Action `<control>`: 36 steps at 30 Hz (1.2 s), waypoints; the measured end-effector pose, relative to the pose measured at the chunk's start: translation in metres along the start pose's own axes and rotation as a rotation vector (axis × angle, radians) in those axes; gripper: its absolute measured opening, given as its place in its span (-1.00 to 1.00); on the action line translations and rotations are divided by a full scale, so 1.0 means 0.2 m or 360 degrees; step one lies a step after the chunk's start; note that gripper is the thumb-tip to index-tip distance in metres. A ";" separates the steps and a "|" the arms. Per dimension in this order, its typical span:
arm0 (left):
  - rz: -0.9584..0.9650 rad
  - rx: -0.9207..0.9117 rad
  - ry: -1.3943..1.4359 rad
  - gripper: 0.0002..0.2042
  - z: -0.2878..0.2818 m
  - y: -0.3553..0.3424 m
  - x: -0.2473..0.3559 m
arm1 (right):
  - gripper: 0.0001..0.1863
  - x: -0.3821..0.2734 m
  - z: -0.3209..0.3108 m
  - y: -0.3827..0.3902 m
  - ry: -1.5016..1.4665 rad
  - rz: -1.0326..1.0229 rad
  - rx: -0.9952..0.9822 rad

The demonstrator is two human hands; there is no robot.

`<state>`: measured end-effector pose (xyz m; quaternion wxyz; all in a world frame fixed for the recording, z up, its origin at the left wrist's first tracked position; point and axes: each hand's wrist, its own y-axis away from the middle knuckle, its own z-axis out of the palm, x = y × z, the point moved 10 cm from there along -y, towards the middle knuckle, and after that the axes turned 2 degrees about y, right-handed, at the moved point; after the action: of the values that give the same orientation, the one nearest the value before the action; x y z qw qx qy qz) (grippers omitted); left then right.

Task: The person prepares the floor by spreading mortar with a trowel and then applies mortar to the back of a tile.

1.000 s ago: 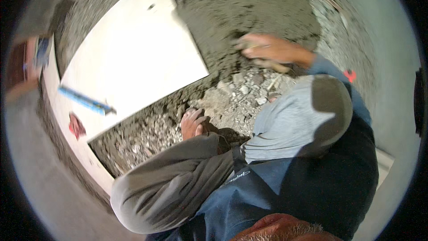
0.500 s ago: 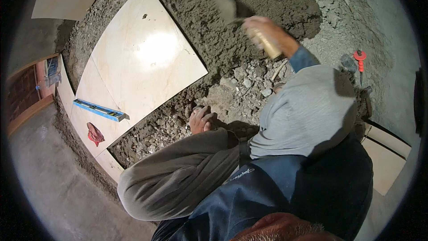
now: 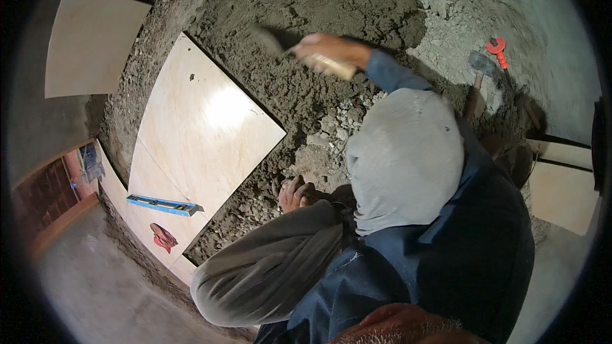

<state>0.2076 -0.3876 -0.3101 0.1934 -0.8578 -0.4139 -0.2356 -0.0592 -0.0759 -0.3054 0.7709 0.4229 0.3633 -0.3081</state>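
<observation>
The trowel has swept left over the mortar, bringing its blade nearer the pale floor tile; the right hand grips its handle. Left hand: fingers bent, contents unclear.

At two o'clock my feed shows a dark-headed mallet and, just beside it, a red-gripped chisel. I have pale slabs at three and ten. Around eight I see a blue spirit level, with crumpled red fabric near it.
</observation>
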 end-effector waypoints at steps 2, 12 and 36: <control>-0.0053 -0.0029 0.0028 -0.62 0.01 0.05 0.01 | -0.57 -0.03 -0.29 0.22 -0.0087 -0.0084 0.0348; -0.0005 0.0051 -0.0082 -0.68 -0.04 0.02 0.03 | -0.67 -0.24 -0.49 0.10 0.0031 -0.0658 0.0750; 0.0077 0.0016 -0.0077 -0.65 -0.01 0.02 -0.07 | -0.19 -0.02 -0.57 1.33 0.0406 0.0030 0.1394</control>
<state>0.2026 -0.4005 -0.3169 0.1933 -0.8720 -0.3989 -0.2078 0.1117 0.1456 -0.2318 0.4712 0.7469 0.2869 -0.3712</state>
